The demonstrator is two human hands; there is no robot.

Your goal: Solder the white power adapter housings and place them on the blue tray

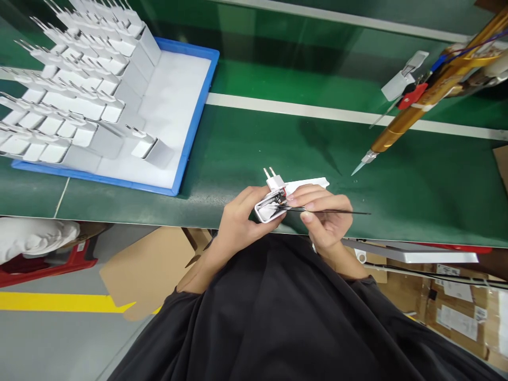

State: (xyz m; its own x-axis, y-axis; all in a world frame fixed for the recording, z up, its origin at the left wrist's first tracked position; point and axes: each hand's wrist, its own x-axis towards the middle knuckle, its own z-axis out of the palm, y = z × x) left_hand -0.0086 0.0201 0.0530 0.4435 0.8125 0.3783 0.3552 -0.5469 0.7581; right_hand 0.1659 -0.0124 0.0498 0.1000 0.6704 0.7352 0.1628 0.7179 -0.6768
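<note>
Near the table's front edge, my left hand (240, 219) is closed around an open white plug charger housing (262, 215). Dark electronic parts and a bit of red show inside it. A white plug piece with two metal pins (275, 181) sits at its far end. My right hand (327, 214) is closed in a pinch on thin black tweezers (359, 212), whose tips reach into the housing's opening. Its fingertips rest close to the housing's right side. Behind the right fingers lies a long white plastic piece (309, 183), partly hidden by them.
On the left, a blue-rimmed tray (196, 116) holds rows of white plug chargers (87, 90), one standing apart (150, 148). A gold-coloured tube with a pointed nozzle (391, 132) slants in from the upper right, near another white housing (398, 84). Cardboard boxes (456, 312) stand below right.
</note>
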